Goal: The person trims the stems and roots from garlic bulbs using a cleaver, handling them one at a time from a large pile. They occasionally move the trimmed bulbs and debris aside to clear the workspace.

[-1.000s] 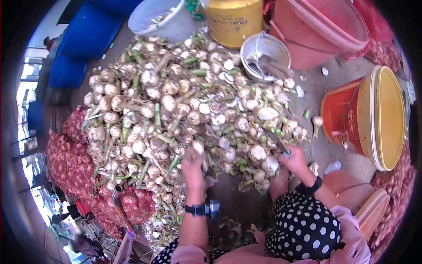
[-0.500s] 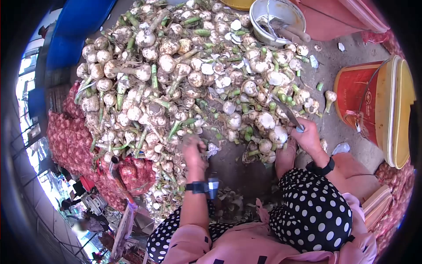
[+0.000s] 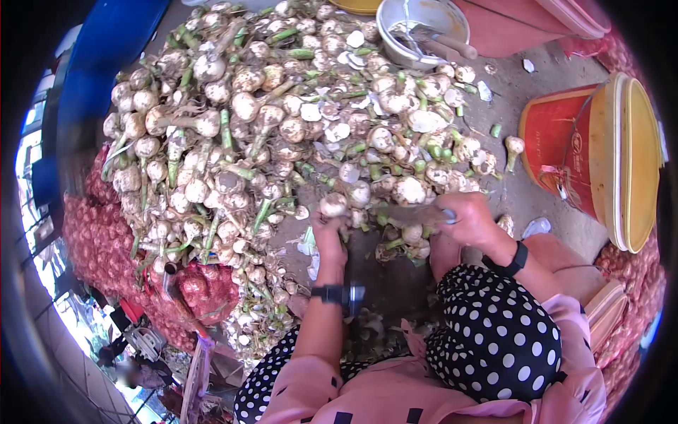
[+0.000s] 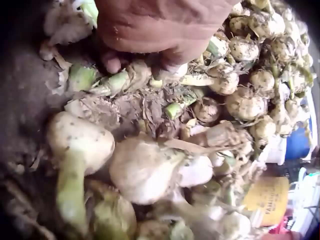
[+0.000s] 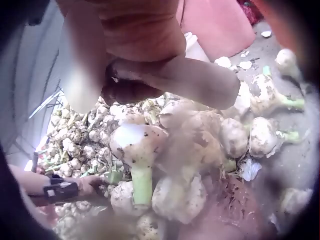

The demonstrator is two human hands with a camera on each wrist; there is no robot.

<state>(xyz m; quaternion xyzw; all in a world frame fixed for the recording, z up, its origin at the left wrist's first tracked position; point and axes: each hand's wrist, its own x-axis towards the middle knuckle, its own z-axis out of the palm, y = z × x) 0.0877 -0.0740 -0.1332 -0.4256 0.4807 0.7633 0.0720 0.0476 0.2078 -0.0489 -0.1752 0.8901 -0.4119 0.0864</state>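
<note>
My left hand (image 3: 328,237) is at the near edge of a heap of garlic, its fingers gripping a garlic bulb (image 3: 333,205) with soil on its skin. In the left wrist view the hand (image 4: 165,27) covers most of that bulb, and cut green stalks lie just below the fingers. My right hand (image 3: 470,220) holds a knife (image 3: 417,213), its blurred blade pointing left over trimmed bulbs. From the right wrist, the right hand (image 5: 140,30) hangs above several garlic bulbs (image 5: 140,145), its fingers curled.
A red bucket (image 3: 565,145) with a yellow rim stands at right. Behind the heap sits a small white pail (image 3: 387,35) with tools in it. Red net sacks (image 3: 106,247) of bulbs lie at left. A bare foot (image 3: 445,254) is close below the knife hand.
Half a second ago my left hand was blurred beside the heap with no bulb visible; now it is farther right, with a bulb. The knife has swung from slanting up-left to nearly level.
</note>
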